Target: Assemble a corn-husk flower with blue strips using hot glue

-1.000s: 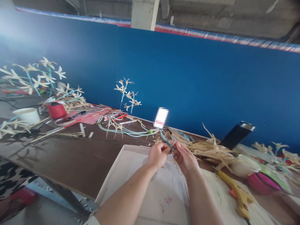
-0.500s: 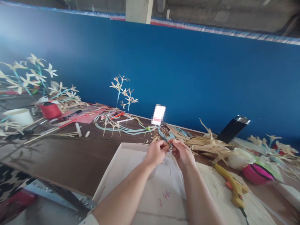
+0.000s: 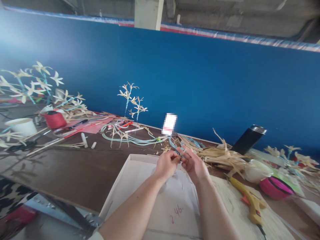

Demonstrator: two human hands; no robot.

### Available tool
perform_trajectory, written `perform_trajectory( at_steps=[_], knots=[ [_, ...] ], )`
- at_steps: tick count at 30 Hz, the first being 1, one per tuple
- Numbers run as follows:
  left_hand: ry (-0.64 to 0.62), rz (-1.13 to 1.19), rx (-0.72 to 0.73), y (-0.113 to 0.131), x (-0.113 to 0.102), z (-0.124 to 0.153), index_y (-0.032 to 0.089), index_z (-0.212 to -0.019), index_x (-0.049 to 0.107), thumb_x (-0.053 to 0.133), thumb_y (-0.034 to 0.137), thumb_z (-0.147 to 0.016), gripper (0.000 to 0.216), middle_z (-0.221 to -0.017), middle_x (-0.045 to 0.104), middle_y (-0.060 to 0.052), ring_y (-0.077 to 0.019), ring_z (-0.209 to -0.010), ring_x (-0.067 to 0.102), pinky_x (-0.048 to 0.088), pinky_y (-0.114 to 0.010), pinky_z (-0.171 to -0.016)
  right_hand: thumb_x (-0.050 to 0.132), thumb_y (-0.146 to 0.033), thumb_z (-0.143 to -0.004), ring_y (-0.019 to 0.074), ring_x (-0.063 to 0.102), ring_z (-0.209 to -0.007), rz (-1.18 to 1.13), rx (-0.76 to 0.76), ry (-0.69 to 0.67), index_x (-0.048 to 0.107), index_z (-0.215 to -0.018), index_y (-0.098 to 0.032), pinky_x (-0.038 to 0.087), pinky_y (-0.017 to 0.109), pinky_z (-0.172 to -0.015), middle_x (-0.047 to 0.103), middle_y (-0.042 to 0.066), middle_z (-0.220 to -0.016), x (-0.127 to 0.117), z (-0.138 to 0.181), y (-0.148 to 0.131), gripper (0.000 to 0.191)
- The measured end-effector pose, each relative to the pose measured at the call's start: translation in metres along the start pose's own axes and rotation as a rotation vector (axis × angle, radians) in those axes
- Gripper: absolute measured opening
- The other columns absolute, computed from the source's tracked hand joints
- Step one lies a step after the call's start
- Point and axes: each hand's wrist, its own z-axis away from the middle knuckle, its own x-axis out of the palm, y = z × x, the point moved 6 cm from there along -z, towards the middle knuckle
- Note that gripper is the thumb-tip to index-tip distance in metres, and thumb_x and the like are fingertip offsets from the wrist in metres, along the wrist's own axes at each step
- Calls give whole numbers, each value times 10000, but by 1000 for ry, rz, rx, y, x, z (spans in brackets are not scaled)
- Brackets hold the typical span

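Above the far edge of a shallow white cardboard box lid (image 3: 143,193), my two hands are close together. My left hand (image 3: 168,164) is closed in a pinch, its fingertips around something small and mostly hidden. My right hand (image 3: 195,165) has its fingers stretched and apart, right beside the left fingertips. A blue-green strip (image 3: 172,142) runs from the table behind down to my fingers; I cannot tell whether it is in the pinch. Handwritten red marks show on the lid below my wrists.
Dried husks (image 3: 222,156) lie to the right, near a black flask (image 3: 249,138), a yellow glue gun (image 3: 250,201) and a magenta pouch (image 3: 276,187). Pale green cords (image 3: 132,141) and two husk flower stems (image 3: 127,96) are behind left. A blue panel (image 3: 212,76) closes off the back.
My right hand's fingers have opened out from a pinch and spread upward. My left hand keeps its pinch in nearly the same place. The view has shifted slightly.
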Motion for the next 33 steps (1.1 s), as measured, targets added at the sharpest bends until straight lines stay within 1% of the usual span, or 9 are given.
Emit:
perform_trajectory(
  at_steps=[4,8,12,15,20,24,33],
  knots=[
    [-25,20,33,2,1,1,175,-706,619,507,298,-780,182,-701,671,-4,-112,-627,566,403,-215,-612,734,-360,-680,58,496,-527,69,-70,38,683,-962,-195,424,174,-440,669,73,-1014,-2,-1,-2,331],
    [-53,22,16,1,3,2,176,-727,619,509,302,-777,174,-724,689,-8,-123,-659,592,415,-216,-632,786,-368,-593,48,396,-457,166,-130,123,706,-835,-162,344,190,-382,690,82,-873,-5,-1,-4,328],
    [-64,22,11,0,5,2,178,-753,631,510,302,-778,175,-738,698,-9,-129,-679,605,422,-220,-650,800,-381,-548,27,307,-409,196,-165,174,706,-780,-154,240,195,-345,686,76,-786,-8,-2,-6,338],
    [-68,13,25,2,5,3,179,-741,632,511,301,-780,176,-737,700,-7,-130,-683,607,424,-224,-665,806,-391,-526,20,290,-396,203,-178,202,696,-733,-153,196,201,-341,683,72,-756,-9,-2,-6,333],
    [-66,-10,63,3,5,2,184,-728,629,510,296,-782,172,-730,698,1,-130,-690,606,422,-226,-673,810,-372,-536,13,270,-403,177,-183,211,685,-726,-141,173,194,-342,676,64,-744,-9,-2,-5,325],
    [-70,-9,68,2,5,2,183,-722,628,504,304,-785,184,-728,695,-2,-131,-686,603,426,-228,-674,809,-389,-546,13,268,-409,182,-182,205,676,-724,-137,187,188,-337,674,67,-760,-8,-1,-4,336],
    [-104,73,-11,-1,8,0,165,-737,632,513,321,-769,199,-740,700,-19,-124,-648,595,421,-218,-617,813,-377,-547,13,266,-402,163,-157,187,675,-687,-136,178,192,-334,648,40,-690,-5,0,-4,310]
  ],
)
